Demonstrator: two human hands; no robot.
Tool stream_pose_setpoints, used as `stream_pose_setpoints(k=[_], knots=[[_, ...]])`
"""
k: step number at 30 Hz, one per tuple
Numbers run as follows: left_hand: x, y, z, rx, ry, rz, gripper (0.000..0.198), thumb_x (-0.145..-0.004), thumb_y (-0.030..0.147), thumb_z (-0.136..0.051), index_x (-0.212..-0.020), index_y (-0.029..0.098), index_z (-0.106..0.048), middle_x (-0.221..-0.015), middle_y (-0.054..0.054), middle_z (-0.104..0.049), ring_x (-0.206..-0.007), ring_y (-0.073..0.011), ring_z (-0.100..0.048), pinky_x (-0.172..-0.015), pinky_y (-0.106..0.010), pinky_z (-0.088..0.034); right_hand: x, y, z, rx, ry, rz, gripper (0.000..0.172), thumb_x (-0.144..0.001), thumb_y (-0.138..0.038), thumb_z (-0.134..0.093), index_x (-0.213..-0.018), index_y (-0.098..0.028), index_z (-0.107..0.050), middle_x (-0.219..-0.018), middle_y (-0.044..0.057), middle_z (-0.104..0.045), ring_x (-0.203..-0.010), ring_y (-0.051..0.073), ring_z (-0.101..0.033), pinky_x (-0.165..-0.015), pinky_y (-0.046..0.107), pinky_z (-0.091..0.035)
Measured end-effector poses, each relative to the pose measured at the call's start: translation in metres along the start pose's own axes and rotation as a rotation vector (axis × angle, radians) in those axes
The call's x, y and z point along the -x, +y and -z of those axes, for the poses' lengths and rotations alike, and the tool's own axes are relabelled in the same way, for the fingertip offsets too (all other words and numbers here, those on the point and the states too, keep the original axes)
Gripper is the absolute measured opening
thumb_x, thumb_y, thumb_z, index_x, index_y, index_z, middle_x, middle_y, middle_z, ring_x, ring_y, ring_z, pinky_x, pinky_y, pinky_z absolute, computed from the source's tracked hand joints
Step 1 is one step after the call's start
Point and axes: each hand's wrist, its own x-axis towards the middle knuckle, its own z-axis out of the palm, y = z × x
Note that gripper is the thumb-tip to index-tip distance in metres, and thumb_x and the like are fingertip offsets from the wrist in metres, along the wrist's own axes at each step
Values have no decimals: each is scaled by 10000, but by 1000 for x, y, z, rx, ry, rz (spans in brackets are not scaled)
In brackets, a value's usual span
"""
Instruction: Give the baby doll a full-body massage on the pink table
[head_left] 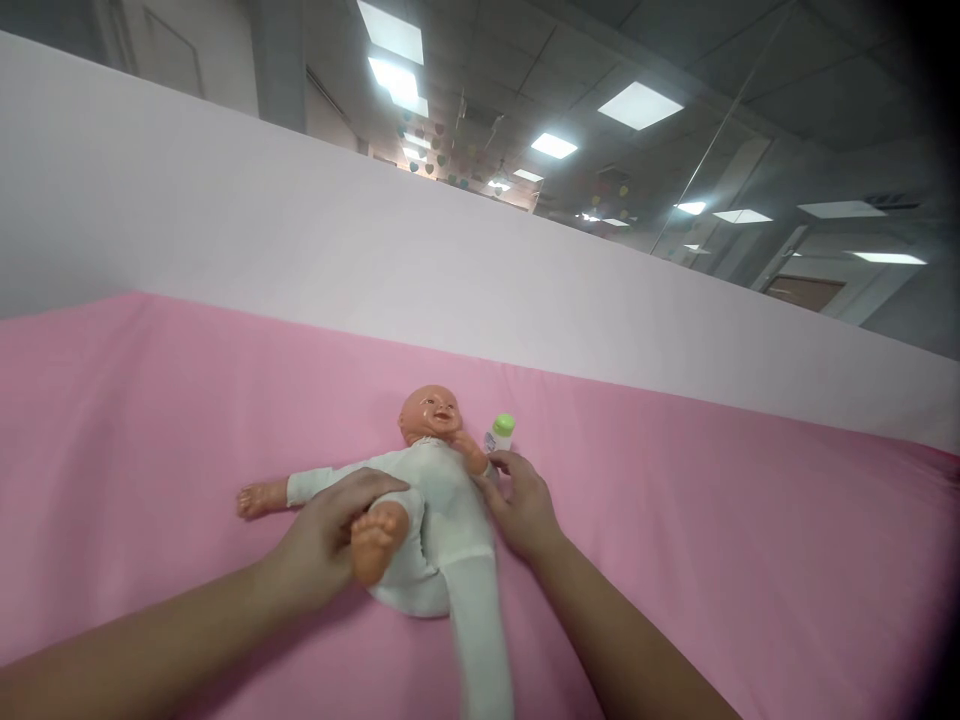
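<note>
A baby doll [450, 500] in a pale white bodysuit lies on its back on a pink sheet [712, 560]. Its head points away from me. My left hand [330, 535] is wrapped round the doll's bent leg, close to the bare foot, and lifts it toward the belly. The doll's other leg lies straight toward me. With thumb and fingers, my right hand [525, 505] grips the doll's bent arm near the wrist. Just beyond that hand stands a small white bottle [500, 433] with a green cap. The doll's other arm is stretched out sideways on the sheet.
A white padded wall or board [420, 260] runs along the far side of the pink surface. Behind it rises a glass pane or mirror showing lit ceiling panels [641, 105] and hanging coloured decorations.
</note>
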Motion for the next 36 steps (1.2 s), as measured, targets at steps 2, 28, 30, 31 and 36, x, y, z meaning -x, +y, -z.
stream_pose_setpoints(k=[2,28,30,31,36], knots=[[9,4,0,30,-45,-136,356,-927,279,-631,-1283,290,-647,-1135,-55,-714,-1043,-244,-688,-870,-371,-594,-2,7,6,-120,76,-91,374,-926,-367,-656,-1271,-240,-592,-1172,82,-711,-1028,251,-675,-920,418,-553],[-7,3,1,45,-85,207,241,-962,348,-620,-1141,261,-756,-1131,-62,-732,-1056,-260,-693,-899,-380,-592,-1,-12,-5,76,-63,167,343,-934,-201,-576,-1247,-300,-675,-1191,46,-724,-1110,258,-642,-1023,463,-500],[-11,4,2,88,-83,244,239,-951,408,-645,-1075,246,-769,-1098,-65,-743,-1046,-267,-697,-904,-391,-590,0,-18,-5,60,-130,194,369,-940,-153,-547,-1234,-329,-683,-1172,17,-734,-1100,244,-647,-1040,464,-490],[-11,3,1,93,-83,242,238,-944,411,-655,-1071,245,-770,-1098,-66,-743,-1048,-267,-695,-905,-390,-588,0,-19,-5,50,-136,176,368,-943,-151,-544,-1228,-335,-686,-1166,13,-736,-1092,242,-650,-1031,462,-497],[2,-6,0,24,-88,37,308,-941,251,-619,-1233,287,-711,-1094,-51,-709,-1009,-225,-683,-851,-338,-581,-2,-2,1,-41,-10,-15,308,-956,-298,-600,-1260,-287,-648,-1230,62,-709,-1102,261,-661,-972,456,-540]])
